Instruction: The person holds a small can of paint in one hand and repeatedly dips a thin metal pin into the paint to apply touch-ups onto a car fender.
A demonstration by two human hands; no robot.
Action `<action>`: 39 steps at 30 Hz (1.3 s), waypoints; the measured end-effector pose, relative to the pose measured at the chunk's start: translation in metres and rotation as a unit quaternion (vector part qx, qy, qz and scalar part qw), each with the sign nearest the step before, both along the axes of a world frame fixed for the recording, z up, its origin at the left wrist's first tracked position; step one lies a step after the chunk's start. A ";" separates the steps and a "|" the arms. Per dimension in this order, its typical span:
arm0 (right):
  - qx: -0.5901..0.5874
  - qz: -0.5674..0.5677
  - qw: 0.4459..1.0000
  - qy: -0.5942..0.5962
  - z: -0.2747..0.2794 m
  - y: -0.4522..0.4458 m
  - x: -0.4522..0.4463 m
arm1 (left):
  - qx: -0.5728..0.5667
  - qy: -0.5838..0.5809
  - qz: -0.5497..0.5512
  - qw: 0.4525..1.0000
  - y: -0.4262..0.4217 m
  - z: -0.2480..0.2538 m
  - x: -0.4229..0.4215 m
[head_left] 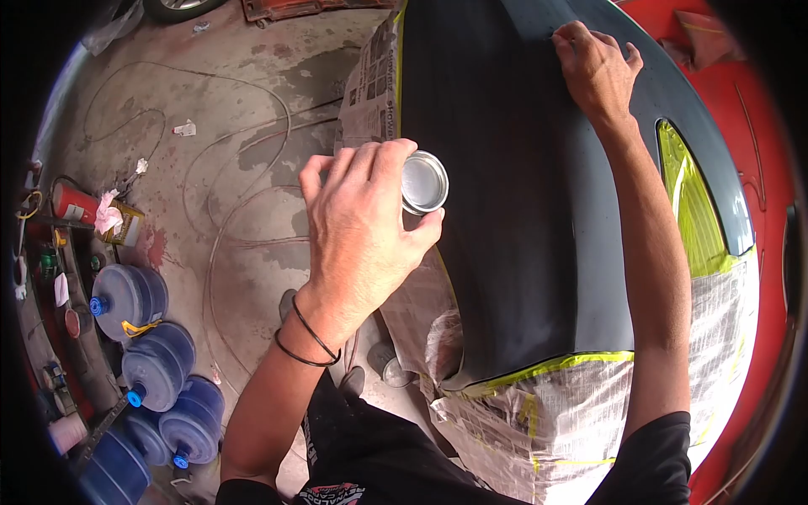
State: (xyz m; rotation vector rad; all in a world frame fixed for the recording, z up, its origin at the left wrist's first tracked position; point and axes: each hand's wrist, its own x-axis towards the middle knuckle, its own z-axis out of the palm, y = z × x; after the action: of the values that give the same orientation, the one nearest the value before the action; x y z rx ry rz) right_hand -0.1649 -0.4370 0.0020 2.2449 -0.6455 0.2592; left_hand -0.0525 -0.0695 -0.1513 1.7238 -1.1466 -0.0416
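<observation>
My left hand (358,223) grips a small round metal can (426,180) by its side, held above the left part of the dark grey car hood (513,194). The can's silvery round end faces up toward me. Farther out, my right hand (599,74) is at the hood's far right portion, fingers bent and drawn together, with the fingertips at the surface. Whatever they may pinch is hidden. Yellow-green masking tape (560,363) runs along the hood's near edge, holding newspaper (505,421) below it. More yellow-green tape covers a headlight-shaped area (692,202) on the right.
Several blue water jugs (160,366) lie at the lower left. A thin hose (210,252) loops over the concrete floor (252,109). A metal can (390,367) stands near my feet. Red bodywork (770,151) borders the right side.
</observation>
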 end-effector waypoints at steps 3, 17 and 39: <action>-0.005 -0.008 1.000 0.005 0.000 0.002 0.001 | 0.003 0.000 0.004 1.000 0.000 0.000 0.002; -0.023 -0.006 1.000 0.002 -0.004 0.002 0.002 | 0.011 0.001 0.000 1.000 -0.002 0.003 0.003; 0.188 0.118 0.886 -0.407 -0.023 0.188 -0.064 | 0.009 0.002 0.030 1.000 0.044 0.024 -0.041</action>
State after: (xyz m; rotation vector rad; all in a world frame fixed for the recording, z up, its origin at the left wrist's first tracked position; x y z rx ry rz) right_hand -0.2293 -0.2488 -0.0213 2.5485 -0.8967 1.3514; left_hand -0.0933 -0.0257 -0.1273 1.7726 -1.0949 -0.0190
